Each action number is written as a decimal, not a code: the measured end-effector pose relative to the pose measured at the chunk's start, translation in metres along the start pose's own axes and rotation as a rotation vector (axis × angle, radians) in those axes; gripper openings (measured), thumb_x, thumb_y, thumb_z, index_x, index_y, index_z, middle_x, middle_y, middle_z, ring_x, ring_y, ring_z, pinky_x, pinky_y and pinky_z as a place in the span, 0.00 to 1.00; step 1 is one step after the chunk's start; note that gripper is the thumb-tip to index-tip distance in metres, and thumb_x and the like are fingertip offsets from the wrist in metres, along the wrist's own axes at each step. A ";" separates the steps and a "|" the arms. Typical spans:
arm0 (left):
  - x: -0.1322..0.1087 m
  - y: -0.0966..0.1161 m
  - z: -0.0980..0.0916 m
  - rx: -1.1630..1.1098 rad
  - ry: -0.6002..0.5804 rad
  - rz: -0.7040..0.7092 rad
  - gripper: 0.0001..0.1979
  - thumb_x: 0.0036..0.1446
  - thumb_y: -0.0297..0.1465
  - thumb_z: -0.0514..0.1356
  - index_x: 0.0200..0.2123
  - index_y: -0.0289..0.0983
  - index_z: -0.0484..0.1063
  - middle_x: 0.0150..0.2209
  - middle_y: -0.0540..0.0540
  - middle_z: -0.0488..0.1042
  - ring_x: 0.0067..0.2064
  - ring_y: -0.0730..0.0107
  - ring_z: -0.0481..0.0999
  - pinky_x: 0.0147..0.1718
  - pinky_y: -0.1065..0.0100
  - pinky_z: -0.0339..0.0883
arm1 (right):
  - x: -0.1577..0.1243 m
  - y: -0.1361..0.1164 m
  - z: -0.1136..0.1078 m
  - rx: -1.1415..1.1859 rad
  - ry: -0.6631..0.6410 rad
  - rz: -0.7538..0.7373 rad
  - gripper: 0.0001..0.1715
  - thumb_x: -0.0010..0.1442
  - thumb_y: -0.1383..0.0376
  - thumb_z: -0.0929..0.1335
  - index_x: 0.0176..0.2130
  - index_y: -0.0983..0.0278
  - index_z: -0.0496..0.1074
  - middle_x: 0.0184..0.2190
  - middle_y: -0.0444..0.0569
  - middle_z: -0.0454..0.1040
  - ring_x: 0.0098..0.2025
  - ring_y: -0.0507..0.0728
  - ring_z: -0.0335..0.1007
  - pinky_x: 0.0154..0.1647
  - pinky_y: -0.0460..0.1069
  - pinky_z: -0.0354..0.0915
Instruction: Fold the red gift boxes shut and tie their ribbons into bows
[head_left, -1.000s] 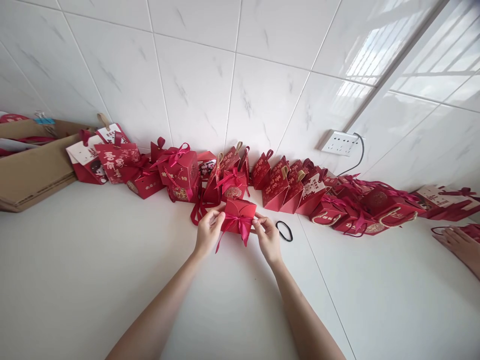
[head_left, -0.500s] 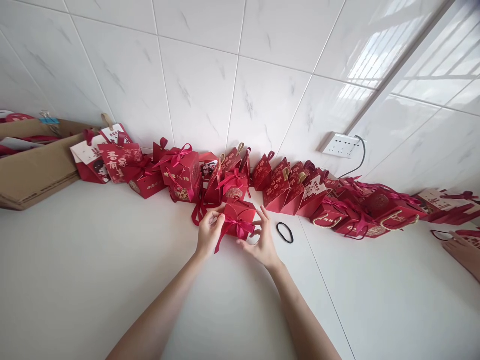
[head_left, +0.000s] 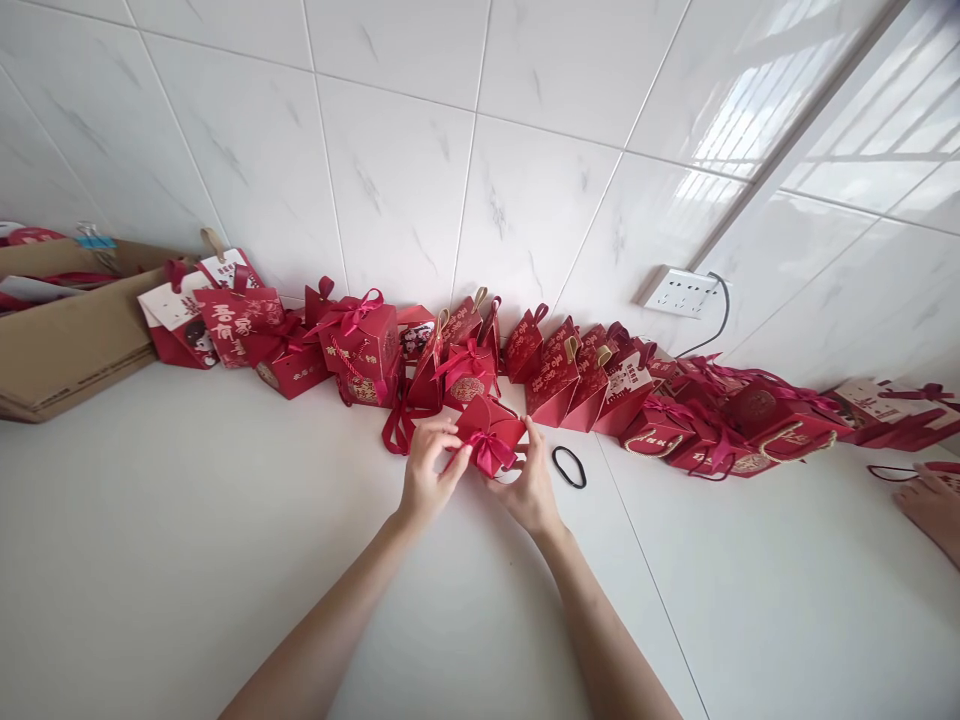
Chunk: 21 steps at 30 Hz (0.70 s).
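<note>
A small red gift box (head_left: 487, 412) with overlapping top flaps sits on the white table in front of me. Tied on its near side is a glossy crimson ribbon bow (head_left: 492, 453). My left hand (head_left: 433, 468) is closed at the box's left side, thumb and forefinger pinched on the ribbon beside the bow. Around the right side, the fingers and thumb of my right hand (head_left: 531, 485) grip the box itself. The fingers hide parts of both sides. A black elastic loop (head_left: 569, 467) lies just right of my right hand.
Finished-looking red boxes (head_left: 360, 345) and gift bags (head_left: 559, 375) line the tiled wall. A cardboard carton (head_left: 75, 345) stands at left. A socket panel (head_left: 681, 291) with a dark cable is on the wall. Another person's hand (head_left: 930, 505) shows at the right edge.
The box has shifted slightly right and tilted. My left hand has moved right, closer to the bow, and the ribbon tail that hung at the left no longer shows.
</note>
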<state>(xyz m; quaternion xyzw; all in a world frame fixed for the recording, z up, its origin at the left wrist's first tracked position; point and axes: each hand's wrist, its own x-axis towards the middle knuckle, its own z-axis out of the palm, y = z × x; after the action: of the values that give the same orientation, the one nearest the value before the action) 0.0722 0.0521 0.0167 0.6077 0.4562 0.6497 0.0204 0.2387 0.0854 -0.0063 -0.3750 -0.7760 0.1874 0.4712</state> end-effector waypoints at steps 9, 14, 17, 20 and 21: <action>-0.010 0.017 0.007 0.167 -0.012 0.353 0.03 0.59 0.27 0.63 0.32 0.41 0.72 0.29 0.50 0.65 0.34 0.70 0.67 0.37 0.68 0.63 | -0.002 -0.006 0.002 0.157 0.039 0.095 0.54 0.54 0.53 0.74 0.67 0.52 0.41 0.64 0.61 0.49 0.48 0.62 0.70 0.40 0.59 0.76; -0.008 0.016 0.006 0.172 -0.017 0.341 0.04 0.60 0.26 0.61 0.32 0.39 0.70 0.28 0.51 0.65 0.32 0.72 0.67 0.36 0.68 0.62 | -0.003 -0.005 0.005 0.181 0.037 0.118 0.54 0.54 0.51 0.73 0.67 0.54 0.41 0.64 0.63 0.48 0.49 0.62 0.70 0.40 0.58 0.76; -0.007 0.016 0.004 0.141 -0.031 0.321 0.03 0.59 0.27 0.60 0.34 0.40 0.69 0.28 0.51 0.66 0.32 0.71 0.68 0.36 0.67 0.63 | -0.004 -0.005 0.006 0.186 0.037 0.123 0.54 0.54 0.52 0.73 0.67 0.54 0.42 0.64 0.64 0.48 0.49 0.62 0.70 0.40 0.58 0.76; -0.006 0.021 0.003 0.063 -0.040 0.279 0.05 0.59 0.27 0.57 0.40 0.38 0.66 0.33 0.47 0.68 0.36 0.67 0.70 0.35 0.65 0.66 | -0.004 -0.005 0.005 0.181 0.025 0.120 0.54 0.54 0.55 0.74 0.67 0.55 0.42 0.63 0.64 0.49 0.49 0.62 0.69 0.41 0.60 0.75; -0.006 0.026 0.003 0.028 -0.053 0.263 0.05 0.59 0.27 0.55 0.40 0.38 0.66 0.33 0.46 0.69 0.36 0.66 0.70 0.35 0.64 0.67 | -0.004 -0.005 0.004 0.177 0.020 0.120 0.53 0.54 0.56 0.73 0.67 0.55 0.42 0.63 0.64 0.49 0.49 0.62 0.69 0.42 0.60 0.75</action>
<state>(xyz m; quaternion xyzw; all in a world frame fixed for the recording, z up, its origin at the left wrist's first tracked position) 0.0899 0.0352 0.0277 0.6794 0.3810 0.6241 -0.0617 0.2340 0.0795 -0.0079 -0.3794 -0.7280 0.2794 0.4981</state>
